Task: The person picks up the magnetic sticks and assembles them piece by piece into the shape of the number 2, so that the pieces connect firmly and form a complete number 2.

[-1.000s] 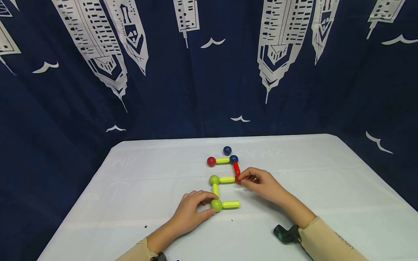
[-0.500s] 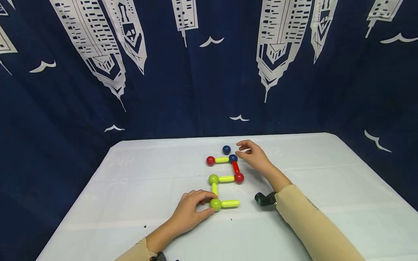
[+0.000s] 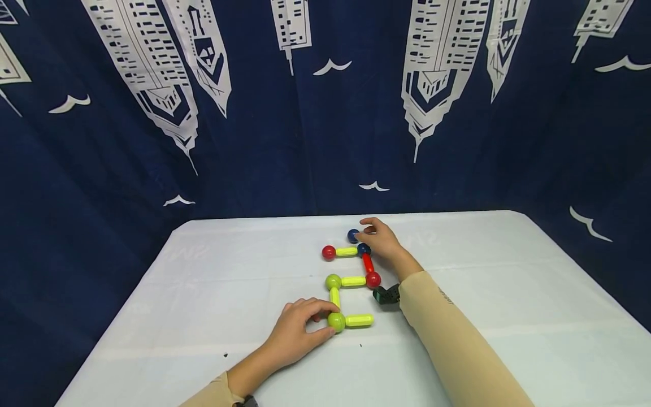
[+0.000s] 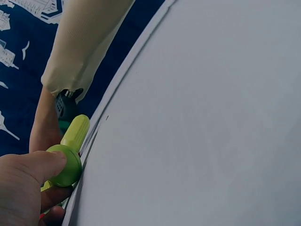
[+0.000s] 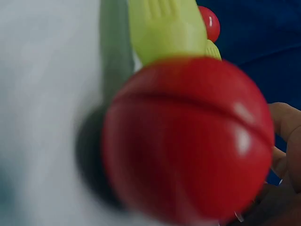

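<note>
A zigzag of coloured balls and short rods lies on the white table. My left hand (image 3: 300,328) pinches the near green ball (image 3: 336,322) between thumb and fingers; the left wrist view shows the thumb against this green ball (image 4: 68,169). From it a yellow-green rod (image 3: 359,320) sticks out to the right. Over the far end, my right hand (image 3: 382,240) has its thumb tip at the loose blue ball (image 3: 353,236), its index finger raised above. Whether they touch is unclear. Beneath that hand is the joined blue ball (image 3: 363,250). A red ball (image 5: 188,141) fills the right wrist view.
A red rod (image 3: 368,263) links the joined blue ball to a red ball (image 3: 373,280). Another red ball (image 3: 329,252) ends the far row. The white table (image 3: 229,282) meets a dark blue curtain (image 3: 254,141) behind. A dark wrist device (image 3: 386,295) hangs beside the right sleeve.
My right hand has left the red ball at the zigzag's right side, moved away from me, then left to the loose blue ball. The left hand stays on the green ball.
</note>
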Action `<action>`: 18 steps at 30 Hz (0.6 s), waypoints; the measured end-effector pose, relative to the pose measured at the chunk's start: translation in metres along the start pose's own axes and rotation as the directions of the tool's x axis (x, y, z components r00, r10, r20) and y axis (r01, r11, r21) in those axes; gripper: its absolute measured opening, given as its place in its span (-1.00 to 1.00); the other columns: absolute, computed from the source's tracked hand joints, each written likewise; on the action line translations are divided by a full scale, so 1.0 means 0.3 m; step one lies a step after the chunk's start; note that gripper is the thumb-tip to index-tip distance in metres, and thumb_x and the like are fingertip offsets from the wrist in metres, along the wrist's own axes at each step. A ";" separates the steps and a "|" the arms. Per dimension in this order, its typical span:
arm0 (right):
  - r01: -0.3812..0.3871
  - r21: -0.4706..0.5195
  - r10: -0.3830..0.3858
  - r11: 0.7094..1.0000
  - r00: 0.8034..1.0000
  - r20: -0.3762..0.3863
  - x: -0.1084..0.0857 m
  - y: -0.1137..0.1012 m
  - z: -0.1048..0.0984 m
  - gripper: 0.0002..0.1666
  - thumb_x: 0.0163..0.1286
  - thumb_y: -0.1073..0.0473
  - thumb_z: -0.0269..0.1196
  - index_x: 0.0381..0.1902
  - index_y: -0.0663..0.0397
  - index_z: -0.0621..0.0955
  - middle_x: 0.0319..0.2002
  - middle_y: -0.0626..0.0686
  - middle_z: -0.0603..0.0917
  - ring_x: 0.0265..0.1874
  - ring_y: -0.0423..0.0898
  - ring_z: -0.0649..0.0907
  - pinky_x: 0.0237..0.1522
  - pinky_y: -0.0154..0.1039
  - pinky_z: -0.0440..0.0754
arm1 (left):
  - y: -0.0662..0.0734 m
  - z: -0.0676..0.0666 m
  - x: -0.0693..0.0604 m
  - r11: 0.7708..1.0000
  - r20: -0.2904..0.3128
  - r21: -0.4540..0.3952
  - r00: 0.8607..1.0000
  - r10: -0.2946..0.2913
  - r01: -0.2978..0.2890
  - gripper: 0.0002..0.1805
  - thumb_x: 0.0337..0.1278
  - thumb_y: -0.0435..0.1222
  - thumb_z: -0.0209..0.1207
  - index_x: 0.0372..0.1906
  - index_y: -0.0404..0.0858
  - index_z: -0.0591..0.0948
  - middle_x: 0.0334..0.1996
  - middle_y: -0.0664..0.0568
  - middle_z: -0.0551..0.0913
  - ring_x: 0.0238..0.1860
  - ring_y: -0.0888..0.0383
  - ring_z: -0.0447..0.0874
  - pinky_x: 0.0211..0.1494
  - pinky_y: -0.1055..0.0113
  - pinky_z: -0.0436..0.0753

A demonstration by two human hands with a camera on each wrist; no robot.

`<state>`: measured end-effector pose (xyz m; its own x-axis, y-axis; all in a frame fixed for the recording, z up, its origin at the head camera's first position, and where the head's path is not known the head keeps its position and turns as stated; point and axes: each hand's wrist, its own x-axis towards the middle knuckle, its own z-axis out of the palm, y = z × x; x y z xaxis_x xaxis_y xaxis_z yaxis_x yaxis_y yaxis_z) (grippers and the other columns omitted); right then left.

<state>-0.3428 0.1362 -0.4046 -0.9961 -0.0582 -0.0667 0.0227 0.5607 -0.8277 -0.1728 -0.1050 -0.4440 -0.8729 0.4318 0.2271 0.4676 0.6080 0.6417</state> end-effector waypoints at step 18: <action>-0.122 0.054 0.122 0.991 0.992 0.009 0.032 0.004 0.047 -0.45 0.46 0.09 0.20 0.37 0.00 0.45 0.21 0.18 0.48 0.13 0.07 0.45 0.30 -0.04 0.48 | -0.005 0.003 -0.001 1.000 -0.028 -0.001 0.999 0.031 -0.031 -0.65 0.15 -0.10 0.37 0.04 0.25 0.63 -0.26 0.44 0.62 -0.21 0.39 0.48 -0.04 0.31 0.34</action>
<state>-0.3512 0.1247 -0.4142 -0.9850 0.0028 -0.1724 0.1489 0.5182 -0.8422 -0.1729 -0.1054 -0.4458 -0.8615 0.4315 0.2677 0.4946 0.5937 0.6347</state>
